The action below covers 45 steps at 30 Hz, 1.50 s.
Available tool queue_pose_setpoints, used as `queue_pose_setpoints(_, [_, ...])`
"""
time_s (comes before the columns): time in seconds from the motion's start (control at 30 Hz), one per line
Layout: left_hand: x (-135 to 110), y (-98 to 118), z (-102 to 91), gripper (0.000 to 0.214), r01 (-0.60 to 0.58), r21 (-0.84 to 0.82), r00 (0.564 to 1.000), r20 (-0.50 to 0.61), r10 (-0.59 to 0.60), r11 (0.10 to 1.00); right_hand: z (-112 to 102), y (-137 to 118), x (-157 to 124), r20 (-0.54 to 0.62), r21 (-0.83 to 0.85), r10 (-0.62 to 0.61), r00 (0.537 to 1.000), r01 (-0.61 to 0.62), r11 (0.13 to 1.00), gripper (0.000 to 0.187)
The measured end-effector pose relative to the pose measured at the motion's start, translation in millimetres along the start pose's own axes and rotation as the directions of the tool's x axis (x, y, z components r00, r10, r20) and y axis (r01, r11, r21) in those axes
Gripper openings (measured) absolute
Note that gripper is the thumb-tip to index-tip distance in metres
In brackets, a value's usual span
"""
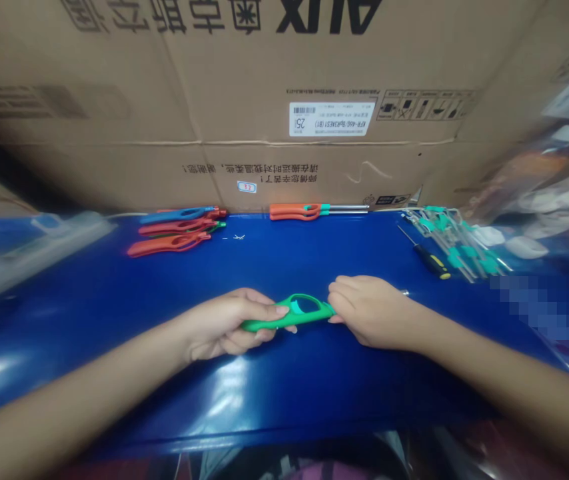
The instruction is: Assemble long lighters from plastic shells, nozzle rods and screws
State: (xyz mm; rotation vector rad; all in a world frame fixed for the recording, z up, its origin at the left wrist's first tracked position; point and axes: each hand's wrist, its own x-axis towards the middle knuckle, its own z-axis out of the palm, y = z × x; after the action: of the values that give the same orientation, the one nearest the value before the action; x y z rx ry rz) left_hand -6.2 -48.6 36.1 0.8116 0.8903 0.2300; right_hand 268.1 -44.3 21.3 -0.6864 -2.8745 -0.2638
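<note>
One green casing point(284, 317) is held up over the blue table point(284, 400), between the left hand point(232, 323) and the right hand point(364, 310). Its long axis is laid crosswise, nearly parallel to the cardboard box point(204, 100) beyond it; its right end is tilted slightly toward the box, and its looped opening, with a teal piece point(296, 307) inside, is turned the same way.

Beyond the casing to the left, at least four coloured handles point(169, 245) are piled; straight beyond it, two orange lighters point(292, 212) are set against the box. Beyond it to the right, one screwdriver point(430, 260) is seen beside metal rods point(457, 257) too tangled to be counted.

Both forearms are angled inward toward the casing. Its left end is clamped by the left hand, thumb above, fingers curled beneath. Its right end is gripped by bunched right fingers, the back of the hand turned upward.
</note>
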Motion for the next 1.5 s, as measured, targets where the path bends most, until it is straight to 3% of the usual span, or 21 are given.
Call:
queue_pose_setpoints(0.23, [6,-4,0.3,0.038,0.037,0.02,0.999,-0.001,-0.037,0.999,5,-2,-2,0.088,0.044,-0.021,0.996,0.017,0.999,0.037])
queue_pose_setpoints(0.3, [4,-3,2.3,0.04,0.011,0.122,0.999,-0.032,-0.007,0.993,5,0,-2,0.111,0.062,-0.018,0.994,0.012,0.998,0.036])
queue_pose_setpoints(0.37, [1,-2,5.3,0.042,-0.093,0.354,0.988,-0.084,0.131,0.931,3,5,-2,0.114,0.079,-0.006,0.993,-0.003,0.997,0.034])
queue_pose_setpoints(0.4, [-1,-2,6.7,0.042,-0.174,0.522,0.962,-0.093,0.258,0.835,2,7,-1,0.111,0.093,0.01,0.994,-0.02,0.995,0.033])
queue_pose_setpoints(0.47, [-4,-2,8.3,0.036,-0.29,0.834,0.844,-0.008,0.536,0.469,1,12,0,0.121,0.143,0.059,0.991,-0.077,0.987,0.028])
queue_pose_setpoints(0.53, [-5,-2,7.4,0.033,-0.262,0.96,0.739,0.135,0.66,0.097,1,16,2,0.156,0.211,0.091,0.984,-0.123,0.97,0.024])
queue_pose_setpoints(0.57, [-5,-3,6.1,0.035,-0.222,0.975,0.717,0.181,0.674,-0.025,1,17,2,0.174,0.234,0.098,0.98,-0.138,0.962,0.024])
queue_pose_setpoints(0.67, [-4,-4,1.3,0.042,-0.094,0.975,0.698,0.209,0.685,-0.202,0,17,3,0.205,0.22,0.143,0.968,-0.188,0.957,0.027])
queue_pose_setpoints(0.83, [-3,-4,-2.0,0.046,0.021,0.937,0.649,0.253,0.717,-0.35,-7,16,1,0.216,0.117,0.21,0.954,-0.239,0.964,0.031])
queue_pose_setpoints(0.93, [-2,-5,-2.1,0.046,0.01,0.937,0.641,0.261,0.721,-0.348,-10,18,0,0.193,0.139,0.224,0.955,-0.252,0.958,0.031])
queue_pose_setpoints(1.07, [-3,-5,-0.5,0.041,-0.12,0.969,0.669,0.24,0.704,-0.217,-9,19,-1,0.206,0.177,0.215,0.955,-0.253,0.951,0.033])
queue_pose_setpoints(1.2, [-4,-4,3.8,0.034,-0.285,0.957,0.721,0.172,0.671,0.061,-2,18,-1,0.178,0.161,0.142,0.974,-0.171,0.972,0.033])
queue_pose_setpoints(1.3, [-2,-5,5.0,0.045,-0.251,0.907,0.822,0.015,0.569,0.338,2,16,-1,0.168,0.193,0.095,0.981,-0.127,0.973,0.035])
queue_pose_setpoints(1.37, [0,-6,4.9,0.052,-0.211,0.877,0.86,-0.044,0.508,0.433,3,16,0,0.179,0.197,0.079,0.981,-0.115,0.974,0.035])
queue_pose_setpoints(1.43, [1,-7,5.6,0.049,-0.223,0.887,0.852,-0.024,0.523,0.404,2,15,-1,0.2,0.199,0.084,0.976,-0.124,0.972,0.032])
queue_pose_setpoints(1.5, [1,-8,7.2,0.043,-0.261,0.922,0.808,0.045,0.588,0.287,-1,14,0,0.224,0.217,0.098,0.97,-0.147,0.965,0.028])
